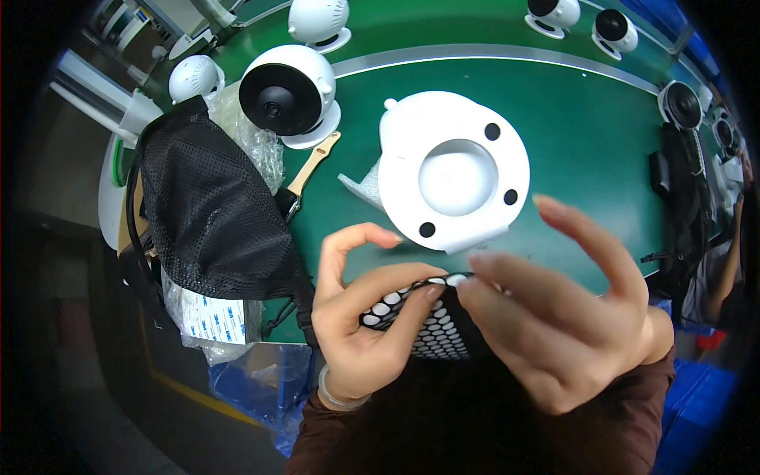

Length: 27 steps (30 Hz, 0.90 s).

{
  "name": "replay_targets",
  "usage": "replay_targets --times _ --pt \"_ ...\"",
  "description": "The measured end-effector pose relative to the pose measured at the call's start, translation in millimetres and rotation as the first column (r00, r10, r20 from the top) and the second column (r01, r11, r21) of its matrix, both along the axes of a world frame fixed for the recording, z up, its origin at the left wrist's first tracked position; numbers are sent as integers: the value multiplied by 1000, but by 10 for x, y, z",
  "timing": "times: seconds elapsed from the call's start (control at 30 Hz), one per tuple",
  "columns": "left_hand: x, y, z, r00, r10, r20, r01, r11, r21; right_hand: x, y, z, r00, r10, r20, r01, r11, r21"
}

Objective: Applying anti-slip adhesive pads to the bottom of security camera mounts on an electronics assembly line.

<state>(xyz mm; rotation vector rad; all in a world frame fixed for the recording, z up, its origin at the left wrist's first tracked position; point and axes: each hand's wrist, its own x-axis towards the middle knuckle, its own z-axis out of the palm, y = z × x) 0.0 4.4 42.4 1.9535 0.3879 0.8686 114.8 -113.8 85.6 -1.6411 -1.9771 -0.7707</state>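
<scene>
A black sheet covered with rows of white round spots (440, 336) is bent between my hands at the near edge of the table. My left hand (360, 317) pinches its upper edge between thumb and fingers, the forefinger curled up and free. At the same edge, the thumb and a finger of my right hand (566, 328) close on the sheet; another finger points up, and the fingertips are blurred. Just beyond lies a white rounded housing (408, 131) with a round recess and three black round pads on its face.
A black mesh bag (210, 198) lies at the left, above a plastic-wrapped pack (218, 321). Behind it are a wooden-handled brush (317, 162) and a white camera-like device (285, 91). More such devices (682, 104) stand along the far side and right. The green tabletop (594, 142) spreads beyond my hands.
</scene>
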Motion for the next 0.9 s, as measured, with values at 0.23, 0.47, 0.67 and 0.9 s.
replay_targets --times 0.23,0.47,0.67,0.9 --pt "122 -3 -59 997 -47 56 42 995 92 142 4 396 944 -263 -197 239 961 -140" --pt "139 73 -74 996 -44 79 44 999 12 355 617 113 748 -65 -660 -14 993 -115" --pt "155 42 -70 995 -31 95 39 996 -78 336 628 115 770 -149 -621 67 986 -152" --pt "144 55 -72 996 -30 89 35 998 -53 184 653 296 769 -194 -610 59 970 -234"
